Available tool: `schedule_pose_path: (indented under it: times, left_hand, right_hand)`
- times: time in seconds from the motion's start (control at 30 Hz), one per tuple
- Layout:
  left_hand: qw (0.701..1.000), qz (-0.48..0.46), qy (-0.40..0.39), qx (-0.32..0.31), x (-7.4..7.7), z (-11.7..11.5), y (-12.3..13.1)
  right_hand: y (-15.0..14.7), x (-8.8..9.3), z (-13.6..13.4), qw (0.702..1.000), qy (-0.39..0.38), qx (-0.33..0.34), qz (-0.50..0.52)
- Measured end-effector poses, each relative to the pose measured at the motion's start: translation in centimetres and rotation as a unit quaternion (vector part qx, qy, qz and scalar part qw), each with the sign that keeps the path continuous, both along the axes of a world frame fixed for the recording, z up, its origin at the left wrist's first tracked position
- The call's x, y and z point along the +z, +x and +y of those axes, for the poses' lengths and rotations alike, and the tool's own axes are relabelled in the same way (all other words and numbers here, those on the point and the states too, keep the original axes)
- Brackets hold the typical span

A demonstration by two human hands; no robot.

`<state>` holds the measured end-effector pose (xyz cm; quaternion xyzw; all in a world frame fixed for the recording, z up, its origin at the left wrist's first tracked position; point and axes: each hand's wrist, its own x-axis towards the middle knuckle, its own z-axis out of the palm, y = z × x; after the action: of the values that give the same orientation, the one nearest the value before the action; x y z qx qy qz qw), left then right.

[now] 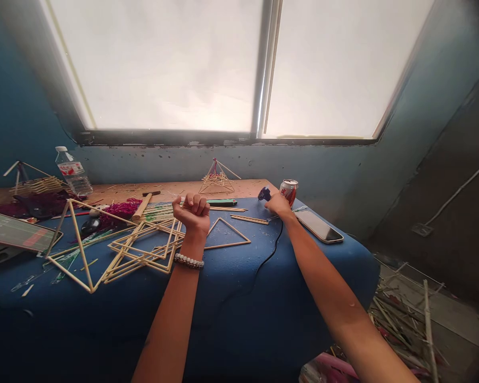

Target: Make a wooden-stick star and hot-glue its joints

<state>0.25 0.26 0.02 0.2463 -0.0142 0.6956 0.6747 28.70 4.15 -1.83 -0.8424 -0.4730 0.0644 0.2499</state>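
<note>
My left hand (192,214) is raised above the blue tabletop, its fingers curled in with nothing visible in them. A beaded bracelet (189,260) circles that wrist. Just behind and left of it, several triangular frames of thin wooden sticks (139,250) lie overlapped. One single stick triangle (228,234) lies flat to its right. My right hand (279,204) reaches to the far right side and is closed on a dark blue glue gun (264,193), partly hidden by the fingers. A black cord (272,252) trails from it toward the front. Two loose sticks (249,218) lie between my hands.
A drink can (289,190) stands behind my right hand, and a phone (319,226) lies beside it. A small stick pyramid (216,178) stands at the back. Leftward are a hammer (143,206), magenta fibres (122,213), an upright stick frame (79,244) and a water bottle (74,173).
</note>
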Motion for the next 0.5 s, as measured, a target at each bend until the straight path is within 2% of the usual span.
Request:
schedule_pose_path:
  times: [0.23, 0.37, 0.5]
  left_hand:
    - [1.000, 0.004, -0.005, 0.012, 0.0, 0.0, 0.0]
    - [1.000, -0.002, -0.008, 0.012, 0.0, 0.0, 0.0]
    - [1.000, 0.000, -0.009, 0.015, 0.1, -0.1, 0.1]
  right_hand:
    - [-0.3, 0.7, -0.6, 1.000, 0.016, -0.011, -0.021]
    - [-0.4, 1.1, -0.8, 0.999, 0.030, 0.003, -0.031]
    - [-0.4, 1.1, -1.0, 0.999, 0.008, 0.025, -0.037]
